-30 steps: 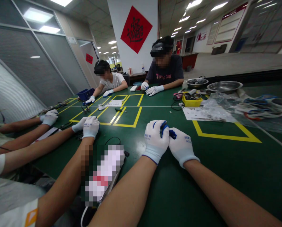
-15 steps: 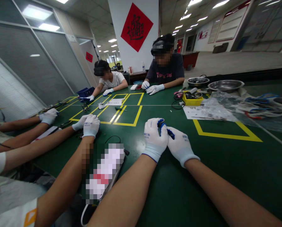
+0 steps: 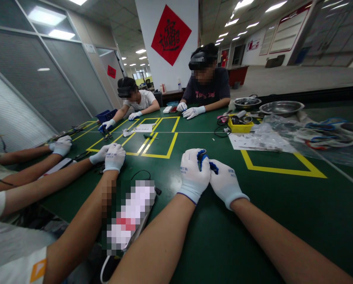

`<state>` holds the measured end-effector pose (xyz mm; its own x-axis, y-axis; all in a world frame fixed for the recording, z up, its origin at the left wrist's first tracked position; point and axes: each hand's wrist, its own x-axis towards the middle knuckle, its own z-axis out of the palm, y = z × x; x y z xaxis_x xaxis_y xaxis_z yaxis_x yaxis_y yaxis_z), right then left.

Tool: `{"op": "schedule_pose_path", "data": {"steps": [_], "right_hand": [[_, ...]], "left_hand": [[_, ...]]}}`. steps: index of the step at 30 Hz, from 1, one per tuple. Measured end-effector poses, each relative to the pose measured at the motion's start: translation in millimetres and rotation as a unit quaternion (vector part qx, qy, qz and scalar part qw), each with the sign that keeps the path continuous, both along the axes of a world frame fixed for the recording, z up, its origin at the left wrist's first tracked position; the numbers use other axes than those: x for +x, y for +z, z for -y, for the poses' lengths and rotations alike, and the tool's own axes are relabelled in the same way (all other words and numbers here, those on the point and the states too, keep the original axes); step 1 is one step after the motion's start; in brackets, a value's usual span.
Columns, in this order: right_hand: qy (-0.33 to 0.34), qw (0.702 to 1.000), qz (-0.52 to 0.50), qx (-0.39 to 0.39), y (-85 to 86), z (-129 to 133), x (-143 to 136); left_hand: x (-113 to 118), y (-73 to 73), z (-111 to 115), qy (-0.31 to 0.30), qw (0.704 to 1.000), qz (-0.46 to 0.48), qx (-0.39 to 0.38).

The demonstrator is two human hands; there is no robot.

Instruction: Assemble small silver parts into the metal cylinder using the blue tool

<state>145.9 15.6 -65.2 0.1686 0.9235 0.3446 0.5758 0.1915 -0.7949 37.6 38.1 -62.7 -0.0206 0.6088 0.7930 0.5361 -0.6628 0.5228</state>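
Observation:
Both my hands wear white gloves with blue palms and meet over the green table point(image 3: 271, 221). My left hand point(image 3: 195, 171) is closed, its fingers curled round a small dark object point(image 3: 203, 152) of which only a rim shows at the top. Against it, fingertips touching the same spot, my right hand point(image 3: 227, 182) is closed too. What lies between its fingers is hidden. To the left of my forearm is a pale, blurred-out device point(image 3: 133, 213) with a white cable.
Co-workers' gloved hands point(image 3: 114, 157) are close on my left; two people sit opposite. A yellow bin point(image 3: 240, 127) of parts, metal bowls point(image 3: 281, 107), plastic bags point(image 3: 265, 136) and cables lie at the back right. A green-handled screwdriver point(image 3: 148, 136) lies mid-table among yellow tape lines.
My two hands stay nearly still, pressed together. Across the table at the left, a co-worker's gloved hand has shifted slightly toward small parts.

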Motion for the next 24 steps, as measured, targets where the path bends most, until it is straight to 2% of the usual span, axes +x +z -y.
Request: {"op": "schedule_pose_path", "data": {"steps": [10,19,24], "right_hand": [[-0.05,0.998,0.019,-0.031,7.3,4.0,-1.1],[0.017,0.999,0.013,-0.027,5.1,2.1,-0.5],[-0.011,0.999,0.033,-0.03,6.5,3.4,-1.5]], "left_hand": [[0.3,-2.6,-1.4,0.003,1.0,-0.009,0.006],[0.5,-1.7,-0.1,0.004,1.0,0.001,-0.012],[0.9,-2.1,0.1,-0.002,1.0,-0.002,-0.007]]}}
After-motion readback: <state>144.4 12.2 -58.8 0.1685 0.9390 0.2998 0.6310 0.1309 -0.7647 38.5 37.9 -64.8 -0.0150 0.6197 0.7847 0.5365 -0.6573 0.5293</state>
